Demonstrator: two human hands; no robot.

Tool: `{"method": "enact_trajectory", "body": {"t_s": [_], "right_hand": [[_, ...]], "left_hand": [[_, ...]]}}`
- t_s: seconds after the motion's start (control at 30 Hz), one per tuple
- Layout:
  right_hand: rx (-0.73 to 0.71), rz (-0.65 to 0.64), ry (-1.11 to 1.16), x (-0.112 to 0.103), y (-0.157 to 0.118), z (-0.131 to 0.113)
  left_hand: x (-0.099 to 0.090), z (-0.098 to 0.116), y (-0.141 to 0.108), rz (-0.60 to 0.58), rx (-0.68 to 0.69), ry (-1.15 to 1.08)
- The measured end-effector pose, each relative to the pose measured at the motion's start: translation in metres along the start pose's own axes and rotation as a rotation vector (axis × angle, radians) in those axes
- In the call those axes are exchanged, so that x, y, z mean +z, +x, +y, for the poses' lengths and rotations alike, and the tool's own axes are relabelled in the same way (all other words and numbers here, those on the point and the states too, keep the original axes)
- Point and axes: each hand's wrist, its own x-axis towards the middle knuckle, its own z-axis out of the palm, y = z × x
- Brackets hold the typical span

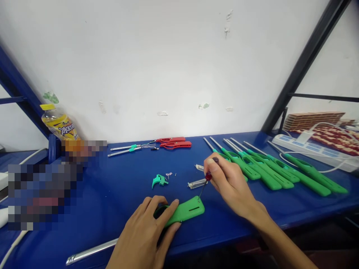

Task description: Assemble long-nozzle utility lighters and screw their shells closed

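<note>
My left hand (150,228) grips a green long-neck lighter (189,210) and holds it down on the blue table. Its metal tube (91,251) sticks out to the left from under my wrist. With my right hand (228,183) I hold a small screwdriver (208,175) with a dark red handle. The screwdriver's tip meets the lighter's right end, at a small screw hole. Two clear fuel tanks (197,183) lie just behind, one partly hidden by my right hand. A teal trigger (159,180) and a few tiny parts (168,174) rest left of them.
Several green lighters (263,173) lie in a row at the right. Opened red lighter shells (175,143) and metal tubes (125,150) sit near the wall. A yellow-capped bottle (60,123) stands at the left, a white power strip (314,149) at the far right.
</note>
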Motion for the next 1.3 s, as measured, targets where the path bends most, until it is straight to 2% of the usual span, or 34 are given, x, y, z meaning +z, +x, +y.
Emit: {"method": "enact_trajectory", "body": {"t_s": [0.2,0.3,0.4,0.53,0.63,0.8,0.87,0.97,1.03,1.17,1.3], "right_hand": [[0.017,-0.076,-0.034,0.001,0.001,-0.001],[0.003,-0.061,-0.069,-0.001,0.002,-0.001],[-0.058,-0.019,-0.052,-0.001,0.002,-0.001],[-0.122,-0.023,0.063,0.001,0.000,0.001],[-0.180,-0.014,0.054,0.000,-0.001,0.003],[-0.213,-0.147,0.084,-0.009,0.001,0.003],[-0.211,-0.112,0.122,-0.011,0.002,0.004],[-0.241,-0.020,0.063,-0.010,0.002,0.005],[-0.243,-0.041,0.040,-0.009,0.002,0.005],[-0.177,-0.130,0.218,-0.008,0.002,0.004],[-0.173,-0.026,0.176,-0.009,0.003,0.005]], "left_hand": [[0.000,0.000,0.000,0.005,-0.004,-0.002],[0.000,0.000,0.000,0.002,-0.008,-0.006],[-0.001,0.000,-0.001,-0.017,-0.013,-0.019],[0.000,-0.001,-0.003,-0.039,-0.039,-0.018],[0.001,-0.001,-0.003,-0.025,-0.035,-0.013],[-0.001,0.001,-0.002,-0.034,-0.031,-0.015],[-0.001,0.001,-0.002,-0.024,-0.031,-0.015],[0.000,0.001,-0.002,-0.005,-0.024,-0.015],[0.001,0.001,-0.002,-0.010,-0.019,-0.013],[0.001,0.001,-0.001,-0.004,-0.011,-0.001],[0.000,0.001,0.001,-0.024,-0.027,-0.007]]}}
